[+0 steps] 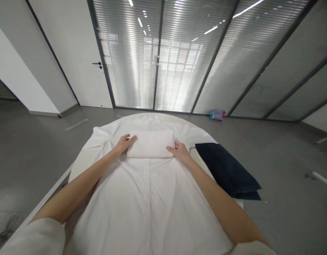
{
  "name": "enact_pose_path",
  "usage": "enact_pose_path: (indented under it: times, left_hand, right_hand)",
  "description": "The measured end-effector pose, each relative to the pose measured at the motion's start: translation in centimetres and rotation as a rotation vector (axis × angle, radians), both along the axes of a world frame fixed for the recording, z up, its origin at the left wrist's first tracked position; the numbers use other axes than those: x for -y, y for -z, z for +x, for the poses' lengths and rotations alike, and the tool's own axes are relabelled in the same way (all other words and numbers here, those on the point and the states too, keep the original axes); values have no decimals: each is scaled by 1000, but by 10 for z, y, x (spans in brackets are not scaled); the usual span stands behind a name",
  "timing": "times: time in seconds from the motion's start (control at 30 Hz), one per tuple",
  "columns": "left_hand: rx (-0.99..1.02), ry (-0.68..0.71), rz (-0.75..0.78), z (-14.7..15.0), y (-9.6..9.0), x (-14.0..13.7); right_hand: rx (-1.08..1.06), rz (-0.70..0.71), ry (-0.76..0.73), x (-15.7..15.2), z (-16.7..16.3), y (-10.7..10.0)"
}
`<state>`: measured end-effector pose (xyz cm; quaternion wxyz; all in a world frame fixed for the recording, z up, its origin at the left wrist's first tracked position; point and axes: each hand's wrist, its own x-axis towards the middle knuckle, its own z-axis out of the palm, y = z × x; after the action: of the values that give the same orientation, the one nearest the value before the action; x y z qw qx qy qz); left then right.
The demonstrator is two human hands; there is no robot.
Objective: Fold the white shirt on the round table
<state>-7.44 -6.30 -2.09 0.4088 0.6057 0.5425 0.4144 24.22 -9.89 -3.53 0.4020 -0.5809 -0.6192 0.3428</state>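
A white button-front shirt (150,198) lies spread out, its collar at the far end and its lower part toward me. On its upper chest rests a neatly folded white cloth bundle (150,144), a flat rectangle whose exact kind I cannot tell. My left hand (125,143) grips the bundle's left end, thumb on top and fingers partly hidden behind it. At the opposite end my right hand (179,150) holds the right edge the same way, thumb over the top.
Dark navy folded fabric (227,171) hangs over the right side of the white table (85,161). On the floor near the glass partition lies a striped blue and pink item (217,115). A door (75,53) stands at the back left; cables (5,232) lie at lower left.
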Motion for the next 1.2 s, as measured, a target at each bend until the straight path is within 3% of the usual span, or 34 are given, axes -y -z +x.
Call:
enact_pose_path:
  times: [0.1, 0.2, 0.3, 0.37, 0.43, 0.6, 0.87, 1.2]
  left_hand:
    - [50, 186, 23, -17, -2, 26]
    - [-129, 284, 293, -35, 2, 59]
    - [-422, 615, 575, -50, 7, 88]
    - [-580, 729, 709, -54, 8, 101]
    - [-686, 715, 771, -52, 7, 106]
    - [-796, 713, 751, -45, 5, 104]
    - [-686, 593, 770, -53, 21, 105]
    - [-696, 540, 742, -52, 9, 96]
  right_hand:
    - [-3, 10, -36, 22, 12, -6]
    - [109, 179, -126, 48, 24, -6]
    - [173, 345, -350, 71, 33, 2]
    - [245, 425, -445, 82, 36, 9]
    - [345, 481, -460, 88, 36, 13]
    - [479, 496, -412, 89, 35, 17]
    - [544, 516, -459, 88, 39, 21]
    - [413, 534, -455, 80, 38, 8]
